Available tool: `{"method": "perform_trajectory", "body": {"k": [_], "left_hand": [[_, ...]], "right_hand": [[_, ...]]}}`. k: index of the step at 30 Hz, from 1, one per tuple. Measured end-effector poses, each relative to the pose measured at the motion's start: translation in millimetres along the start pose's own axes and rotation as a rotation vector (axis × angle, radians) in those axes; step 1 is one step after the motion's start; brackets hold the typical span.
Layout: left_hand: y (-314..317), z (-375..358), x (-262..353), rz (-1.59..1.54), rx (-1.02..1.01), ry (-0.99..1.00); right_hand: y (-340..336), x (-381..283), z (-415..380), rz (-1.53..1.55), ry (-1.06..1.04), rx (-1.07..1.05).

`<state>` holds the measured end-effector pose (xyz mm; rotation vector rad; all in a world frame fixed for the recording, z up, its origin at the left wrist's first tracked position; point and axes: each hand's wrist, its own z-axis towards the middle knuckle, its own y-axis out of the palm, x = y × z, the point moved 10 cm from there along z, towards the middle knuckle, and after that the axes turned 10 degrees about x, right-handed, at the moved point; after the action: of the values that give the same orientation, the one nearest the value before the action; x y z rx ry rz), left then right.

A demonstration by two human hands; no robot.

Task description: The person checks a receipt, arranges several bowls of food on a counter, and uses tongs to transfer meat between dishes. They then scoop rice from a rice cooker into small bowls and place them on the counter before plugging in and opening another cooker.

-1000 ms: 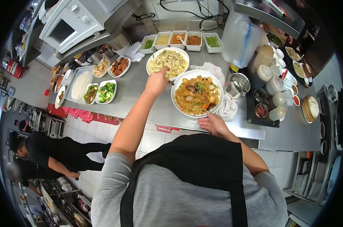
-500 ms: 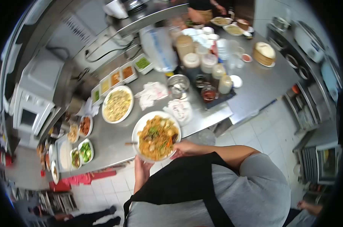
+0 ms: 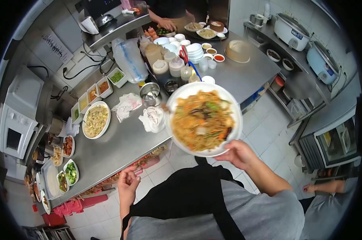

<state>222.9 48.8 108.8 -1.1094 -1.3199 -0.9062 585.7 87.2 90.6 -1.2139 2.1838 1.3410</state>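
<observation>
My right hand [image 3: 237,155] grips the rim of a white plate [image 3: 235,132] at its lower right, thumb over the edge. Noodles [image 3: 203,120] with vegetables fill it. A short brown handle-like end [image 3: 165,107] sticks out, blurred, at the plate's left side. The plate is held up over the counter's front edge and hides part of the counter behind it. My left hand [image 3: 128,181] is apart from the plate, in front of the counter, fingers loosely bent and thumb apart, with nothing visible between them. Two crumpled white cloths [image 3: 127,106] lie on the counter beside a metal pot [image 3: 150,94].
An oval dish of food [image 3: 96,120] and small dishes of vegetables [image 3: 70,173] stand on the steel counter [image 3: 113,151]. Sauce bottles [image 3: 161,70] cluster behind the plate. Another person's hands [image 3: 167,25] show at the back; another person's arm [image 3: 325,187] is at the right.
My left hand has let go of the plate and moved left and down. My right hand has carried the plate right and up. The view has turned to the right.
</observation>
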Motion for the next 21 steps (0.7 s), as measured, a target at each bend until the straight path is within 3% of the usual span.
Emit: {"method": "perform_trajectory", "body": {"k": [6,10,13,18,21], "left_hand": [[24,8,-4,0.09,0.115,-0.009],[74,26,20,0.295,0.103,0.153],[108,40,41,0.393,0.102,0.187],[135,51,21,0.277,0.087,0.122],[133,52,19,0.299,0.107,0.078]], "right_hand": [[-130,-64,54,0.044,-0.131,0.28],[-194,-103,130,0.057,-0.204,0.406],[-213,-126,193,0.2,-0.226,0.274],[-243,-141,274,0.227,-0.182,0.255],[-253,-134,298,0.144,-0.114,0.353]]}}
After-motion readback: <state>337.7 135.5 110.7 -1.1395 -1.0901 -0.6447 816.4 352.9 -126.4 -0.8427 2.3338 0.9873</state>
